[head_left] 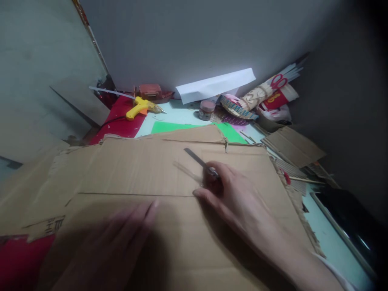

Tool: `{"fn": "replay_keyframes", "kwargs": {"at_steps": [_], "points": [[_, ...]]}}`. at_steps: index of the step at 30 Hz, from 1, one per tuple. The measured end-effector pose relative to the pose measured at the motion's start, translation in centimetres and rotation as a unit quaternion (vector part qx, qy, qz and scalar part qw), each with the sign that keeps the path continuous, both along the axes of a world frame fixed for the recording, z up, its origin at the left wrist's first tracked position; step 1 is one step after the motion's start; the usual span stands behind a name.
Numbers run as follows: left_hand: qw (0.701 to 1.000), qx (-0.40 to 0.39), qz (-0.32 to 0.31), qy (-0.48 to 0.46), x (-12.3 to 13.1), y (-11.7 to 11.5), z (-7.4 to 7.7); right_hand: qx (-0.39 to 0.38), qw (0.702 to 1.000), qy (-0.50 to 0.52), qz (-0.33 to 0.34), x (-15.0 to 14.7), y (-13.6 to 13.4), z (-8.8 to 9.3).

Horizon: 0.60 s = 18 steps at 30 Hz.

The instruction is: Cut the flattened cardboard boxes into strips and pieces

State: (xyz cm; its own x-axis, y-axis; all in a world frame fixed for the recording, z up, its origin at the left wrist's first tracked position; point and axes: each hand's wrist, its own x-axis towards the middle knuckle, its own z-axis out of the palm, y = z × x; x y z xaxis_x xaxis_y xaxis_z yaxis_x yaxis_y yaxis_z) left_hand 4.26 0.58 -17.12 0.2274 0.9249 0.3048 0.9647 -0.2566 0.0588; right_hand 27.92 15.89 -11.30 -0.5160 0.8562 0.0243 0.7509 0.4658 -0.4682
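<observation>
You appear to be at a cutting step. Your right hand (241,196) grips a blade (196,157), thumb and fingers closed around its near end, the tip pointing away and to the left over the cardboard (188,250). Whether the tip touches the cardboard is hard to tell, and the faint streak beside it may be shadow or blur.

The cardboard lies before you across the table (325,226), beneath both hands. Your left hand (123,230) lies over it with fingers extended, grasping nothing, just on your side of a straight line (136,194); you may have a cut there, or the edge of another layer.

The next move, as I judge it, calls for you to press the cardboard steady with your left hand, set the blade squarely on the line and keep those left fingers out of its path.
</observation>
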Motion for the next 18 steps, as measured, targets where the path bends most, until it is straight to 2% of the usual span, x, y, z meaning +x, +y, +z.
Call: {"fn": "replay_keyframes", "kwargs": {"at_steps": [2, 7, 10, 14, 18], "points": [[1.000, 0.003, 0.012, 0.019, 1.0, -0.6, 0.0, 0.026, 1.000, -0.006, 0.004, 0.1, 0.0, 0.0], [0.994, 0.020, -0.060, 0.085, 1.2, 0.4, 1.1, 0.060, 0.998, -0.033, 0.004, -0.6, 0.0, -0.1], [0.992, 0.028, -0.071, 0.104, 0.9, 0.3, 1.0, 0.064, 0.997, -0.043, 0.004, -1.5, 0.2, -0.5], [0.995, 0.025, -0.063, 0.077, 1.0, 0.0, 1.3, -0.026, 0.999, 0.030, -0.028, -2.3, 0.8, -0.5], [0.997, 0.003, -0.055, 0.056, 1.0, 0.3, 2.1, -0.143, 0.970, 0.173, -0.093, -1.5, 1.2, 1.0]]}}
